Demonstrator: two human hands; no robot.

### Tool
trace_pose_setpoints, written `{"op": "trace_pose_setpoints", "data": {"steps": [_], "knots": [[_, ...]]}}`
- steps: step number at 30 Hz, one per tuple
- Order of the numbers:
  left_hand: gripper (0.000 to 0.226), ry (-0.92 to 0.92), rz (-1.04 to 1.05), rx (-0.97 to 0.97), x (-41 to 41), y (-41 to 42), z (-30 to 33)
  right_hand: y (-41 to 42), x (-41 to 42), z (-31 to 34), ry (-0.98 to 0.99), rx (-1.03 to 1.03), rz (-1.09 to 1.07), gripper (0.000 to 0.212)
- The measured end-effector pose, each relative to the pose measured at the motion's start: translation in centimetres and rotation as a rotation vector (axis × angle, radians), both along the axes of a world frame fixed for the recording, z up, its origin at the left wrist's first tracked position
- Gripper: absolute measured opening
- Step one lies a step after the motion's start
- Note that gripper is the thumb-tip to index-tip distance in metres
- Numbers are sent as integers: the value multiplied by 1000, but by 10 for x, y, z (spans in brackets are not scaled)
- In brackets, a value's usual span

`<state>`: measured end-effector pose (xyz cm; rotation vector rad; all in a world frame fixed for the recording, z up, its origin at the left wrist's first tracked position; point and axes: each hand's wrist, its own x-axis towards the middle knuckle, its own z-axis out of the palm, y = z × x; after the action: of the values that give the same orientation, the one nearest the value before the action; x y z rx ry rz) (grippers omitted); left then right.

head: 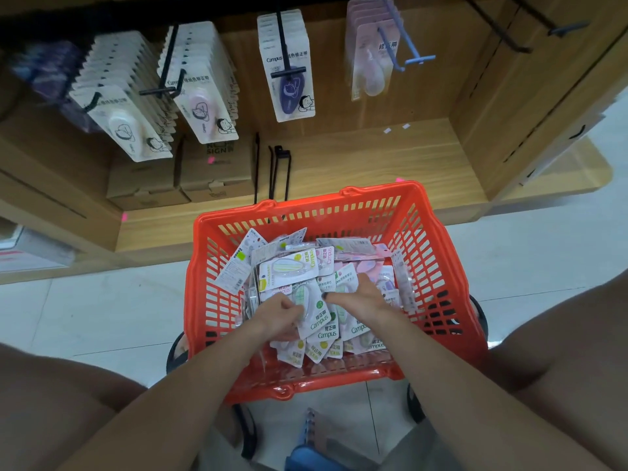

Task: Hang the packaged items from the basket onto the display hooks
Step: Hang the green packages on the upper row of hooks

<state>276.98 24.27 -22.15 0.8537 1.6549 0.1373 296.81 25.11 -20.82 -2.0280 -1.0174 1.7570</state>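
Both hands are down inside the red basket [438, 253], which sits on the floor just in front of the person, below the display hooks. The left hand [278, 312] curls its fingers around the edge of a green packet [311, 307] lying on top of the heap of packets [339, 266]. The right hand [358, 297] rests on the pile just beside it, fingers bent over the cards; whether it actually grips one I cannot tell.

The green packet lies slantwise, its long axis running from the left hand up and away toward the right. The hooks are well above and beyond the basket. A black hook [503, 32] at the upper right looks bare, so the packet must likely travel up and forward, hang-hole end first.
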Motion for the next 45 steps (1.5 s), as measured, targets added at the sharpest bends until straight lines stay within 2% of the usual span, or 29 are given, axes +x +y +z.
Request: {"op": "trace_pose_setpoints", "data": {"steps": [3, 6, 9, 11, 15, 17, 19, 23, 24, 26, 27, 29, 33, 37, 38, 40, 41, 43, 45], "knots": [[25, -121, 115, -49, 3, -2, 8, -3, -7, -2, -41, 10, 20, 99], [28, -186, 100, -73, 5, 0, 10, -5, -10, -3, -27, -12, 7, 102], [32, -145, 46, -76, 6, -2, 7, -4, -16, -1, -6, -41, 2, 102], [44, -104, -5, -113, 4, -6, 3, -4, -20, 0, 8, -54, 4, 101], [63, -16, -123, -101, -5, -4, -2, -6, -27, 3, -96, -29, 54, 94], [57, 63, -222, -64, -9, -2, 0, -9, -32, 3, -177, -7, 77, 88], [39, 155, -318, -33, -12, -1, 0, -13, -36, 1, -227, 6, 80, 88], [27, 198, -374, -128, -9, -6, -2, -9, -41, 2, -189, -36, 41, 95], [26, 184, -351, -160, -8, -9, -3, -8, -41, 3, -182, -47, 38, 94], [47, 144, -267, -167, -7, -13, -8, -6, -41, 4, -184, -61, 44, 93], [41, 130, -234, -145, -6, -13, -7, -5, -42, 4, -186, -67, 52, 95], [13, 107, -196, -118, -10, -13, -8, -5, -46, 5, -204, -70, 74, 98], [15, 47, -131, -162, -17, -11, -10, -7, -50, 1, -265, -25, 91, 97], [37, 32, -90, -209, -20, -12, -17, -3, -41, -1, -169, -77, 43, 94], [48, 35, -71, -211, -18, -12, -17, -2, -38, -1, -153, -86, 33, 94], [94, 42, -64, -230, -13, -12, -15, -1, -34, -1, -127, -99, 20, 94], [107, 48, -131, -257, -10, -15, -12, -1, -32, 0, -119, -102, 14, 93], [110, 116, -324, -254, -7, -23, -7, -2, -29, 2, -112, -105, 7, 90], [100, 120, -353, -260, -6, -27, 4, -2, -24, 4, -105, -106, 2, 84]]}}
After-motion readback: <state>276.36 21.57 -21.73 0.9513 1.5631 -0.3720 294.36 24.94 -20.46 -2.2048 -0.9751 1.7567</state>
